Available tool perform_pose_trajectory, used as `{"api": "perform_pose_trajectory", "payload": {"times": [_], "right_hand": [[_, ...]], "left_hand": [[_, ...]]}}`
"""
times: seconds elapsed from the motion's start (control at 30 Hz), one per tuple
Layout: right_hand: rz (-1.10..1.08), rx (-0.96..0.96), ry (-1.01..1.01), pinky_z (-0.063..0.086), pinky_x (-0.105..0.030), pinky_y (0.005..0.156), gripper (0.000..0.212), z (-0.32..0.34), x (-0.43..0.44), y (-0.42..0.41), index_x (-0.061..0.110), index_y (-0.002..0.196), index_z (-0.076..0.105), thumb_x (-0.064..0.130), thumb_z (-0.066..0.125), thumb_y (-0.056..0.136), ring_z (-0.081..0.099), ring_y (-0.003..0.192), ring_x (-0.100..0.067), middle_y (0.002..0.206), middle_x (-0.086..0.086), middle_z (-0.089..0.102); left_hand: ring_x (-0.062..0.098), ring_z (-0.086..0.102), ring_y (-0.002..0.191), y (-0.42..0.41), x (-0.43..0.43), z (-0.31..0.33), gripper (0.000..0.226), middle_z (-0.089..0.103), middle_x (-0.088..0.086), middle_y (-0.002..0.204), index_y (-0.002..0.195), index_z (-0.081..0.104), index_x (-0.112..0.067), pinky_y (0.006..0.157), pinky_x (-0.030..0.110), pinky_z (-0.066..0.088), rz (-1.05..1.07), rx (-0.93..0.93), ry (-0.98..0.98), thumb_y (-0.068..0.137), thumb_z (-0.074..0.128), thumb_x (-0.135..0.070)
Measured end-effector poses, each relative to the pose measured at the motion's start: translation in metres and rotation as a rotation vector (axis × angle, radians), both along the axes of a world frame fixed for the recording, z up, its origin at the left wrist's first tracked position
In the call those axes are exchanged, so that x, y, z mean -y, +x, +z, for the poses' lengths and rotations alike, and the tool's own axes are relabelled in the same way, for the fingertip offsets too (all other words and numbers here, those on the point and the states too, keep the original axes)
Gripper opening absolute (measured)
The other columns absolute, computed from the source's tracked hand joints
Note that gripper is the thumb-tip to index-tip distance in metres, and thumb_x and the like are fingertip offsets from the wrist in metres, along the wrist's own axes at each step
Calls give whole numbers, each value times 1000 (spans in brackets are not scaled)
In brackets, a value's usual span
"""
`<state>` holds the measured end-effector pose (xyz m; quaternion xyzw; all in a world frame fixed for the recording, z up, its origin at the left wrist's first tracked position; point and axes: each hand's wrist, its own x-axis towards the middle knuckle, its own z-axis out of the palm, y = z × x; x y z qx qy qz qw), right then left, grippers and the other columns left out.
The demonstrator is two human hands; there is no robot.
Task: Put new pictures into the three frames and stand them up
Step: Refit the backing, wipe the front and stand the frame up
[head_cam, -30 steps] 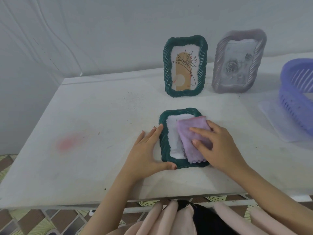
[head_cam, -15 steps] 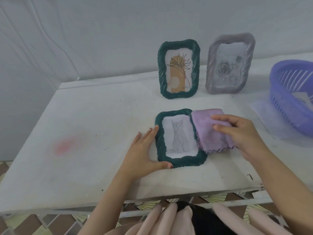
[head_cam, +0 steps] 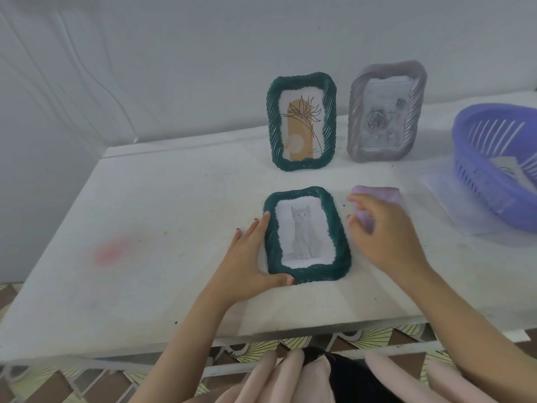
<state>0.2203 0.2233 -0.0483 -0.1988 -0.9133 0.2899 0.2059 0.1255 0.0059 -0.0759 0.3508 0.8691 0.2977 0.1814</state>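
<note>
A green woven frame (head_cam: 308, 273) with a grey cat picture lies flat on the white table (head_cam: 162, 216), near its front edge. My left hand (head_cam: 250, 257) rests against the frame's left side with straight fingers, the thumb at the bottom corner. My right hand (head_cam: 386, 237) is blurred just right of the frame, fingers loosely curved, partly covering a purple cloth (head_cam: 380, 193) that lies on the table. At the back stand a green frame (head_cam: 302, 120) with a plant drawing and a grey frame (head_cam: 386, 112) with a rose picture.
A purple plastic basket (head_cam: 494, 158) holding some paper sits at the right, on a clear plastic sheet (head_cam: 447, 196). The wall runs close behind the standing frames. A pink stain (head_cam: 112, 250) marks the table's left part.
My right hand wiped the cloth off the flat frame to the right, uncovering the cat picture, then left the cloth on the table. The left hand stayed at the frame.
</note>
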Motion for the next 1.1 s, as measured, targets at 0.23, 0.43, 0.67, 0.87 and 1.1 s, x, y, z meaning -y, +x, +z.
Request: {"api": "perform_pose_trajectory", "payload": {"times": [0.23, 0.43, 0.67, 0.87, 1.1], "right_hand": [[28, 235, 207, 34, -37, 92, 50, -9, 33, 1, 22, 140, 37, 30, 47, 91, 45, 101, -23, 86, 1, 58], [20, 53, -51, 46, -40, 89, 50, -14, 29, -1, 24, 130, 47, 19, 61, 82, 54, 85, -19, 77, 3, 62], [91, -151, -803, 50, -14, 66, 54, 0, 30, -5, 37, 114, 54, -5, 61, 80, 60, 84, 4, 103, 10, 56], [239, -119, -1103, 51, -24, 65, 67, 4, 26, -19, 44, 123, 49, -9, 54, 82, 63, 94, -19, 107, -8, 62], [429, 8, -1043, 52, -29, 75, 73, 16, 30, -51, 46, 121, 50, -14, 51, 81, 54, 88, -20, 101, -9, 53]], "left_hand": [[-4, -17, 131, 6, -4, 3, 111, -1, -10, 155, 146, -7, -33, 110, 27, -14, 24, 60, 25, 71, 73, -47], [9, -4, 143, 10, -3, -2, 99, 12, -11, 155, 137, 9, -52, 114, 31, -12, 83, 161, 170, 65, 76, -42], [-11, 39, 123, 10, 2, 8, 89, 38, -27, 130, 133, 25, -40, 102, 20, 39, 185, 478, 466, 69, 79, -8], [12, 61, 107, -6, 14, 17, 82, 51, 1, 135, 141, 29, -33, 74, 22, 54, 326, 667, 763, 79, 64, 7], [22, 56, 87, -38, 27, 38, 82, 56, 6, 110, 131, 43, -31, 65, 31, 53, 292, 714, 850, 62, 49, 13]]}}
